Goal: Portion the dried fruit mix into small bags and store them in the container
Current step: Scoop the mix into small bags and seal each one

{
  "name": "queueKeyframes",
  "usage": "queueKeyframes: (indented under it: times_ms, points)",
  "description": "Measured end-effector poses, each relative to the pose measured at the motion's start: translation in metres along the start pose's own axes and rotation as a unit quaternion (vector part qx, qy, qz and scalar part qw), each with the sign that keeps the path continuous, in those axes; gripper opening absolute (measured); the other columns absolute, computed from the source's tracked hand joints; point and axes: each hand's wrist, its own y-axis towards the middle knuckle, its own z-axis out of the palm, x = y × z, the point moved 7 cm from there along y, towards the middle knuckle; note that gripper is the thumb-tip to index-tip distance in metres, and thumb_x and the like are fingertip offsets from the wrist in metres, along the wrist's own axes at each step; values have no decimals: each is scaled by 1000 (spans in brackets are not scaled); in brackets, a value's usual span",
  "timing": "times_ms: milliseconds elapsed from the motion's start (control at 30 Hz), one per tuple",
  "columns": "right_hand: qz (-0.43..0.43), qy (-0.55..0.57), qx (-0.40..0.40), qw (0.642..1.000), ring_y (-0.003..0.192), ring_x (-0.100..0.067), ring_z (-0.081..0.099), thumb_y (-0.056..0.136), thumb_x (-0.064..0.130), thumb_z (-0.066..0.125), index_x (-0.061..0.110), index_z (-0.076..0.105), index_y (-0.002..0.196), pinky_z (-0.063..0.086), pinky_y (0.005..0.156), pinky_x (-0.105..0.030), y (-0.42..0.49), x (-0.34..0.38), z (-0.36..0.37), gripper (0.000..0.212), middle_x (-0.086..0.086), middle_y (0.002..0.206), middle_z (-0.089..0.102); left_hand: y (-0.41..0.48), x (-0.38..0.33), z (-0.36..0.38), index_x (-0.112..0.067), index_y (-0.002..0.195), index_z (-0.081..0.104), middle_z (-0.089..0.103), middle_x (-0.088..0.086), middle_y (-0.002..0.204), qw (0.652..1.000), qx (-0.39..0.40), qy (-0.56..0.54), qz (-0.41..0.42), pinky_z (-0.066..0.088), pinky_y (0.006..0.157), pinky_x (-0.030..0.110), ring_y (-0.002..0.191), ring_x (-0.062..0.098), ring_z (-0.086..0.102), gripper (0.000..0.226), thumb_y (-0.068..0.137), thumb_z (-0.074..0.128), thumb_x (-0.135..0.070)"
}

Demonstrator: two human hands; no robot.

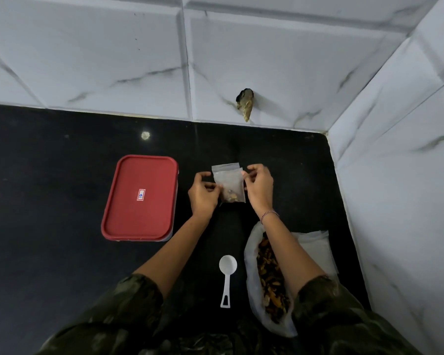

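Over the counter (62, 175), left hand (203, 194) and right hand (259, 187) pinched the bag (228, 179). We advised sealing its zip fully, upright.

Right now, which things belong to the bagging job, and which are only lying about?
Job: small bag, big bag of fruit mix, white scoop, red-lidded container.
Lying about: pale spot on the counter, dark lump on the wall.
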Motion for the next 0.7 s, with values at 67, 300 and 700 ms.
queueKeyframes:
  times_ms: [67,300,700]
  points:
    - [-120,-60,-32,990,93,-6,52,93,16,56,9,59,108,45,81,-16,-14,23,-8,17,-2,111,49,0,1,0,-17,119,52,64,2,90,1000,-1,-2,1,55,67,25,78,9,63,39,85,68,-7]
    - [-216,-234,185,930,143,-17,21,102,20,36,9,35,143,20,118,-32,-50,25,35,43,-6,153,30,-2,-6,0,-15,119,53,63,3,98,998,-2,29,50,49,63,14,80,5,62,35,87,64,-4]
    - [-176,-285,259,906,146,-16,3,103,18,28,10,15,149,17,117,-31,-44,17,48,48,-6,159,4,-26,4,27,-11,151,20,19,7,159,918,121,304,223,10,121,35,147,16,14,54,100,36,-8]
